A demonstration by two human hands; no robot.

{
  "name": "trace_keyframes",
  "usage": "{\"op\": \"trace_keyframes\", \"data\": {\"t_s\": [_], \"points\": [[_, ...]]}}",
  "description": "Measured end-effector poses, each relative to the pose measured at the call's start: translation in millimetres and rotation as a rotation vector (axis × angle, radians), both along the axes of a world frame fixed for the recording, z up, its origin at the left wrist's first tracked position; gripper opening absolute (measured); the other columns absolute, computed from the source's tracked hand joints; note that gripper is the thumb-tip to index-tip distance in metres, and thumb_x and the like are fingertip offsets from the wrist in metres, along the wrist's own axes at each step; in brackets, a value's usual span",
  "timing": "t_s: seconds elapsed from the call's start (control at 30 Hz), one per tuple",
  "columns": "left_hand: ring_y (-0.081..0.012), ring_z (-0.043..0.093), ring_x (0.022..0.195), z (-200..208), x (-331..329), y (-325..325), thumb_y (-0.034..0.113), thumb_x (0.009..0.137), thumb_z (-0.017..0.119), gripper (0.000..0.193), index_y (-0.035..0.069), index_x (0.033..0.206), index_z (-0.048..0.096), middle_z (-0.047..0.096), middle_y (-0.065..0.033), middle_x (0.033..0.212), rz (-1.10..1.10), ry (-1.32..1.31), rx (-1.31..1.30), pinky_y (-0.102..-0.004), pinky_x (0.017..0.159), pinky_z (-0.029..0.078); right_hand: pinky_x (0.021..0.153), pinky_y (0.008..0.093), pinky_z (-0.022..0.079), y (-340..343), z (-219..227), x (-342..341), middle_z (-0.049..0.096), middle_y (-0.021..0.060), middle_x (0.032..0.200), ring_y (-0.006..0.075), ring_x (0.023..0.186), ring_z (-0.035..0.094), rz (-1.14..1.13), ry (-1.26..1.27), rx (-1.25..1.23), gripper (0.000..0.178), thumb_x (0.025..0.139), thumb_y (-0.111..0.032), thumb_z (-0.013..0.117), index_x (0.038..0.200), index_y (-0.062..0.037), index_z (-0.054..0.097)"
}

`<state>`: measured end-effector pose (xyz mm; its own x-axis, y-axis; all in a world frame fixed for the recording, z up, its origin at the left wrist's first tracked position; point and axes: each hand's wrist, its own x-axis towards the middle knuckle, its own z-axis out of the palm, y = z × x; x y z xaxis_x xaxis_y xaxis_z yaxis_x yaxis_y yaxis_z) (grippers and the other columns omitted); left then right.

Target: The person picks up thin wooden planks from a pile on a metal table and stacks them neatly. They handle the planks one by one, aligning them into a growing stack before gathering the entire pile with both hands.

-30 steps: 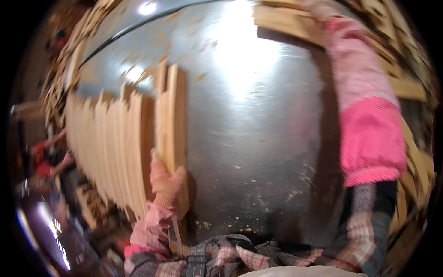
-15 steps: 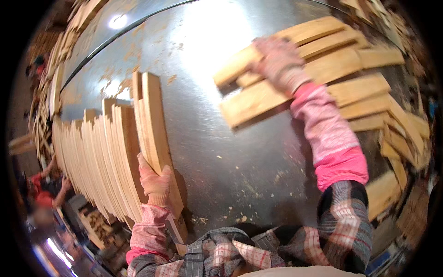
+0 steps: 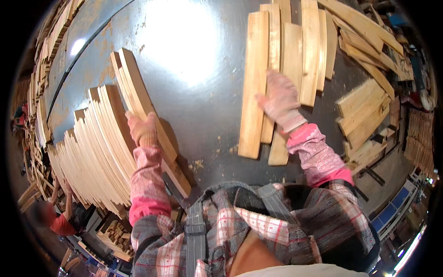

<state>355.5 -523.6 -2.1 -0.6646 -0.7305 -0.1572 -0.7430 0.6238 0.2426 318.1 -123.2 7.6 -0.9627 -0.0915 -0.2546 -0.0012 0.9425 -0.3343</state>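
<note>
- A row of flat boards point(image 3: 292, 51) lies upper right of the frame, under the blurred right hand point(image 3: 284, 104), fingers outstretched, thumb apart.
- Left of centre, narrow boards point(image 3: 138, 87) lie beneath the left hand point(image 3: 142, 130), thumb and forefinger straddling them; whether clamped cannot be told.
- Further left, packed boards point(image 3: 94, 147) line the counter point(image 3: 203, 124).

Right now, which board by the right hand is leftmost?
The long board on the thumb side of the right hand; that group's others lie to its right.
</note>
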Motion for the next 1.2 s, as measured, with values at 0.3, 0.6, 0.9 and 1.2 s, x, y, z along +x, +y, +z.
{"op": "trace_keyframes", "data": {"t_s": [0.3, 0.6, 0.9, 1.2], "points": [[-0.0465, 0.064, 0.119, 7, -3, 0, 0.032, 0.077, 0.079, 0.071, -0.001, 0.131, 0.047, 0.061, -0.0275, 0.133, -0.055, -0.028, 0.028, -0.0508, 0.102, 0.052, 0.108, 0.0527, 0.045, -79, -11, 29, 0.031, 0.0251, 0.161, 0.0422, 0.143, 0.04, -0.362, -0.174, 0.361, 0.126, 0.069, -0.06, 0.084, 0.161, -0.0052, 0.018], [-0.0445, 0.059, 0.127, 13, 3, -2, 0.031, 0.079, 0.08, 0.077, -0.006, 0.136, 0.043, 0.06, -0.0293, 0.134, -0.117, -0.055, 0.144, -0.0455, 0.108, 0.05, 0.116, 0.0438, 0.043, -159, -3, 67, 0.046, 0.0249, 0.151, 0.0371, 0.139, 0.049, -0.62, -0.337, -0.334, 0.112, 0.074, -0.032, 0.087, 0.159, -0.0043, 0.018], [-0.041, 0.047, 0.139, 25, 84, 30, 0.059, 0.065, 0.089, 0.137, -0.017, 0.154, 0.018, 0.046, -0.0315, 0.149, -0.335, 0.036, 0.373, -0.0408, 0.115, 0.041, 0.111, 0.0448, 0.046, -235, 8, 153, 0.053, 0.0309, 0.142, 0.0403, 0.134, 0.053, 0.089, -0.453, -0.419, 0.079, 0.087, -0.034, 0.066, 0.149, 0.0066, 0.038], [-0.0308, 0.067, 0.094, 39, 99, -2, 0.025, 0.075, 0.08, 0.094, -0.004, 0.15, 0.031, 0.064, -0.0186, 0.111, -0.164, 0.247, 0.965, -0.0398, 0.089, 0.056, 0.107, 0.0488, 0.049, -92, 48, 160, 0.059, 0.0279, 0.138, 0.044, 0.126, 0.059, -0.384, -0.123, -0.02, 0.077, 0.081, -0.039, 0.079, 0.145, -0.0062, 0.051]]}}
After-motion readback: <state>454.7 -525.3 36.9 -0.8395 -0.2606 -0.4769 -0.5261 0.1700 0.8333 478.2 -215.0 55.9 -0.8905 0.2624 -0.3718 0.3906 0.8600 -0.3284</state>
